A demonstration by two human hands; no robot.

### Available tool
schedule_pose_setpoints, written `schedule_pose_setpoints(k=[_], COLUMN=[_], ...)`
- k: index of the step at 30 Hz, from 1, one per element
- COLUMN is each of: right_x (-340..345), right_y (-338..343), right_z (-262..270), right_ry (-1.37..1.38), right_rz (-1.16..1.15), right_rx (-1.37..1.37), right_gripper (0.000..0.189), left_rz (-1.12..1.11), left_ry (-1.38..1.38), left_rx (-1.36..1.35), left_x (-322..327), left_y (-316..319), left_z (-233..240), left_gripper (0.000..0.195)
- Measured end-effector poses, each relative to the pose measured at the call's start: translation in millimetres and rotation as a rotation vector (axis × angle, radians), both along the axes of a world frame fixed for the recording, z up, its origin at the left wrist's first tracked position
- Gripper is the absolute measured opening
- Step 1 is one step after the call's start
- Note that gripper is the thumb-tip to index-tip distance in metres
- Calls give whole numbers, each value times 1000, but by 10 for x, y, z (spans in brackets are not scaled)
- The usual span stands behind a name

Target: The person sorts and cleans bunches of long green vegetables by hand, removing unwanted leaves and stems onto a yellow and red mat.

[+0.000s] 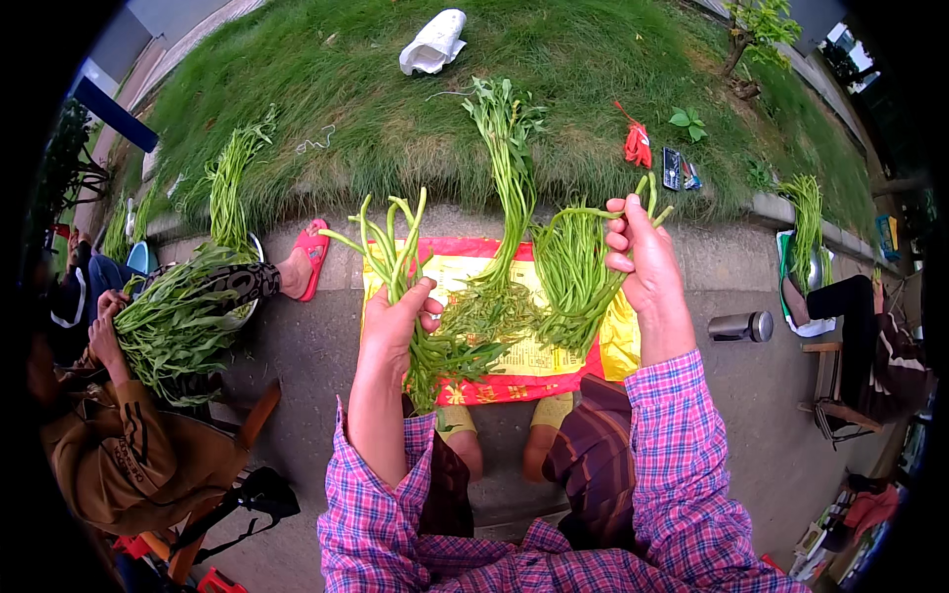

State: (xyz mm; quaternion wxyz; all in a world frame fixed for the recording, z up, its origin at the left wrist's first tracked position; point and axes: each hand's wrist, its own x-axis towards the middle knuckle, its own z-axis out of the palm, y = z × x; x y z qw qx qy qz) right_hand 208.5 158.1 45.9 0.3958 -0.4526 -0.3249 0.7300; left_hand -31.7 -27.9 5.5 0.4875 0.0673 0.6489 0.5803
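Observation:
My left hand [397,319] grips a bunch of leafy green vegetable stems [389,244], cut ends up and leaves hanging toward my lap. In my right hand [643,248] are a few thin green stems [652,196], pinched between thumb and fingers. Below it lies a heap of stems [574,267] on a red and yellow printed plastic sack [623,333]. Loose leafy trimmings [489,311] cover the sack's middle. A long leafy bunch [511,170] stretches from the sack up onto the grass.
A stainless flask [730,327] lies on the pavement at right. On the grass are a white sack [434,43], a red cloth-like item [637,144] and a dark phone-like device [672,168]. At left, a seated person's hands [107,326] hold leafy greens [174,326]; another person [852,304] sits at right.

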Motion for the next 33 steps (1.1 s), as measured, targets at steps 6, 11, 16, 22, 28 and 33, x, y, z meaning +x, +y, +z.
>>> schedule_pose_setpoints(k=[6,11,16,22,28,33], right_x=[38,-29,-137,-278,-366,-338], right_y=[-16,-101,-271,-521,-672,-709], right_z=[37,212,458,725,877,898], right_ry=[73,106,204,317,371,441], right_rz=[-10,0,70,123,156,172], right_rx=[-1,5,13,19,38,18], right_gripper=[30,31,33,30,34,34], left_rz=[-35,-72,-138,-150,-86,35], left_ry=[-1,9,37,28,86,162], left_rx=[43,10,-30,-48,-4,-37], left_x=[22,82,151,214,263,260], left_y=[-29,-13,-7,31,38,54], left_z=[-75,-43,-54,-137,-165,-164], left_gripper=[16,13,16,33,44,44])
